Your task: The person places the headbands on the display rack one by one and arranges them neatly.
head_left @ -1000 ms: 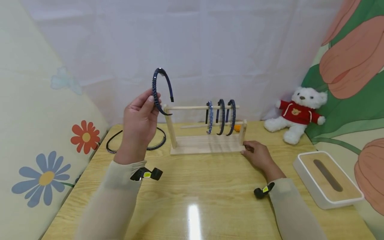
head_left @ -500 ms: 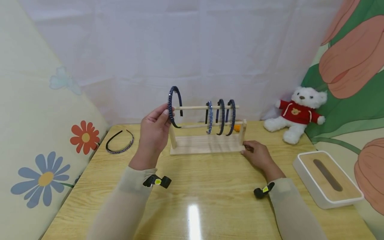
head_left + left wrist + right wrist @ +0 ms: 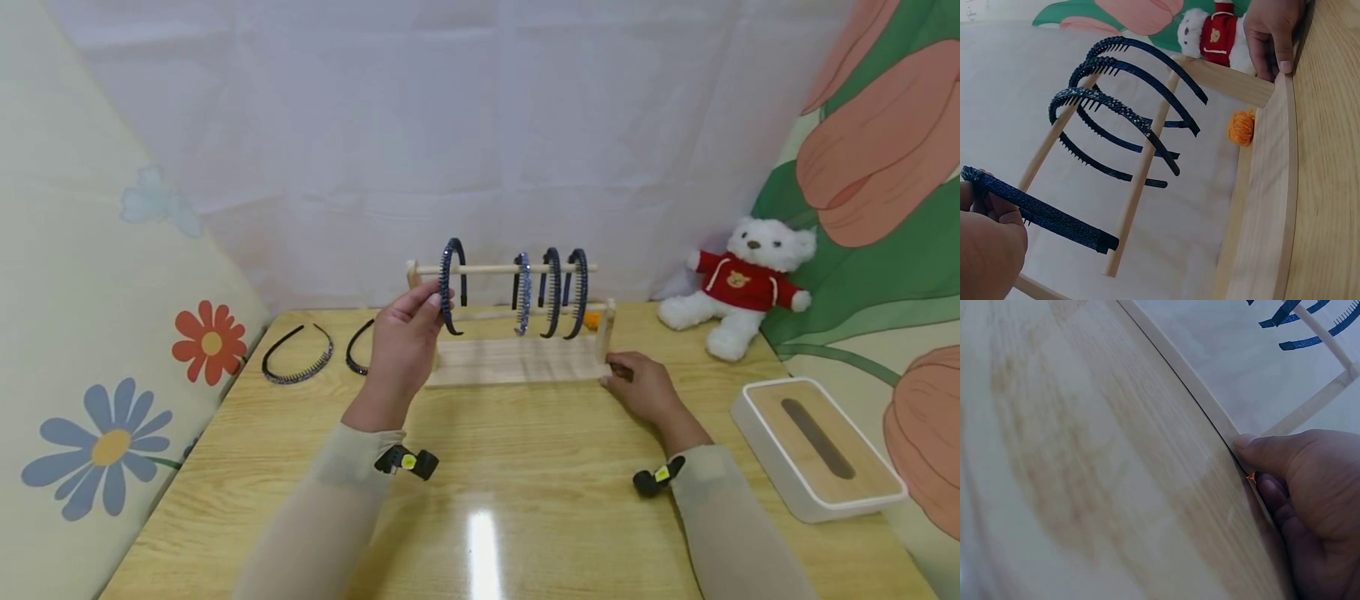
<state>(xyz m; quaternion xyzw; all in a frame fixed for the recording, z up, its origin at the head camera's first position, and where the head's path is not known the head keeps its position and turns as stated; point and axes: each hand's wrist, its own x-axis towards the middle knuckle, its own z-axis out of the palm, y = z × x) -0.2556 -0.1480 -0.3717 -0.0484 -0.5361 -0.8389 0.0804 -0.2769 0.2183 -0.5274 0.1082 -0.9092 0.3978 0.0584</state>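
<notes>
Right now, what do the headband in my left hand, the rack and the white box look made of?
Headband: dark blue, speckled, glinting; probably plastic, perhaps fabric-covered. Rack: seemingly bare wood, pale, matte, faintly grained. White box: likely smooth plastic, evenly colored; its tan lid could be wood or imitation.

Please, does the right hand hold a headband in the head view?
No, the right hand grips the right end of the wooden rack, while the left hand holds a toothed headband.
</notes>
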